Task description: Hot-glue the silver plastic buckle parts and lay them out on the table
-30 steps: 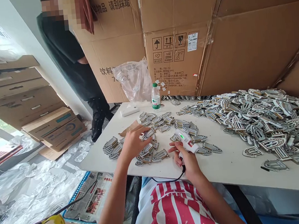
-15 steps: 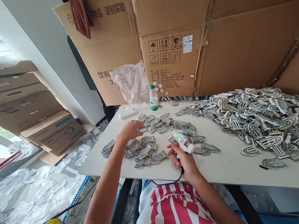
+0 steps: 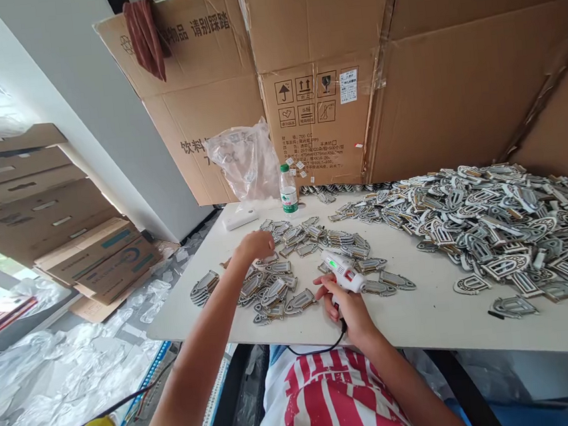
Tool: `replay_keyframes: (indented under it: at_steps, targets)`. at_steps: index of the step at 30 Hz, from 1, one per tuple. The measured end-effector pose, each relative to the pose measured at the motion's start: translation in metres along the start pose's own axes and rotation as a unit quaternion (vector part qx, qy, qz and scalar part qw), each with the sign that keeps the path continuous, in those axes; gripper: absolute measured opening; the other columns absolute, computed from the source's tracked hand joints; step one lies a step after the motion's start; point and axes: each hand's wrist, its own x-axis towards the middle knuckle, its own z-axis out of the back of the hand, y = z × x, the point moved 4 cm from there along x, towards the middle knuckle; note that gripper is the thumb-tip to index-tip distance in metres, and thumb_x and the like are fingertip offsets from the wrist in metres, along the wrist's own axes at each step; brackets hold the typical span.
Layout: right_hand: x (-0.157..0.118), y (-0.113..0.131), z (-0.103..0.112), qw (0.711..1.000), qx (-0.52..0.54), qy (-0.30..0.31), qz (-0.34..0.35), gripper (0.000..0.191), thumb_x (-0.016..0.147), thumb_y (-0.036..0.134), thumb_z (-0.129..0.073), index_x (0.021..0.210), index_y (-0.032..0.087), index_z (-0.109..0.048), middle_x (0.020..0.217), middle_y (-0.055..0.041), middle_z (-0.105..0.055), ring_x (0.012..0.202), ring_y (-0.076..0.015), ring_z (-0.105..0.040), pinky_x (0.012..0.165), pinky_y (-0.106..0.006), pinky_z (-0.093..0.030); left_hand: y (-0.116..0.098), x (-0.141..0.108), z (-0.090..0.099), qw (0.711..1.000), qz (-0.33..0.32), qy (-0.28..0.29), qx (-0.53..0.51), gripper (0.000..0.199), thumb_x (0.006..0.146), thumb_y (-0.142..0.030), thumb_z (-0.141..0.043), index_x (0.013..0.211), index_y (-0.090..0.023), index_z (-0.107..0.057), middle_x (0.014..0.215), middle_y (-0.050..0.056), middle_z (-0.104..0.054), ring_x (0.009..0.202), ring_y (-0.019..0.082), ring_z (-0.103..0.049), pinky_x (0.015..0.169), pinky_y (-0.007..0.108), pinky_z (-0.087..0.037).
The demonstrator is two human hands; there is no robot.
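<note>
While the left hand curls, contents hidden, the right hand grips a white plastic glue gun.
Flat grey arched pieces lie centre-frame, probably for easy reach.

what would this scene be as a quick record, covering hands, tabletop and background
surface: white flat table
left hand: at scattered grey arched pieces; its grip is hidden
right hand: holds a white pistol-shaped plastic tool
right side: large heap of grey arched pieces
back: green-capped clear plastic bottle, crumpled clear plastic bag
background: tall brown cardboard panels, dark red cloth hanging over their edge
</note>
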Motion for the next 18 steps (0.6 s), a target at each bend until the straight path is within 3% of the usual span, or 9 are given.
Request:
replay_keyframes:
  at_steps: [3, 7, 12, 18]
  targets:
    - [0.000, 0.000, 0.000, 1.000, -0.004, 0.000, -0.001, 0.045, 0.079, 0.061, -0.088, 0.090, 0.019, -0.077, 0.067, -0.0014, -0.074, 0.037, -0.0049, -0.036, 0.038, -0.021, -0.031, -0.016, 0.006, -0.008, 1.000, 0.004, -0.008, 0.014, 0.019, 0.082, -0.043, -0.080, 0.075, -0.026, -0.084, 0.088, 0.010, -0.084, 0.095, 0.031, -0.077, 0.088, 0.036, -0.055]
    - [0.001, -0.001, 0.001, 1.000, -0.006, -0.004, -0.007, 0.045, 0.077, 0.061, -0.088, 0.089, 0.019, -0.077, 0.067, -0.0012, -0.074, 0.035, -0.0051, -0.037, 0.036, -0.021, -0.030, -0.031, 0.012, -0.020, 1.000, 0.011, -0.010, 0.021, 0.022, 0.075, -0.043, -0.085, 0.068, -0.023, -0.079, 0.081, 0.011, -0.081, 0.090, 0.034, -0.077, 0.083, 0.038, -0.055]
    - [0.002, -0.002, 0.001, 1.000, -0.004, -0.003, 0.000, 0.043, 0.078, 0.060, -0.088, 0.088, 0.020, -0.077, 0.067, -0.0009, -0.074, 0.035, -0.0049, -0.036, 0.037, -0.021, -0.030, -0.031, 0.009, -0.024, 1.000, 0.013, -0.008, -0.015, 0.023, 0.067, -0.044, -0.091, 0.070, -0.024, -0.079, 0.075, 0.006, -0.080, 0.082, 0.029, -0.076, 0.074, 0.033, -0.054]
    - [0.002, -0.004, 0.001, 1.000, -0.005, 0.002, -0.008, 0.043, 0.078, 0.060, -0.088, 0.088, 0.019, -0.077, 0.065, -0.0002, -0.073, 0.035, -0.0046, -0.035, 0.035, -0.021, -0.029, -0.028, -0.006, -0.021, 0.996, 0.006, -0.025, -0.088, 0.010, 0.075, -0.032, -0.085, 0.077, -0.023, -0.083, 0.076, 0.004, -0.082, 0.078, 0.024, -0.075, 0.071, 0.029, -0.054]
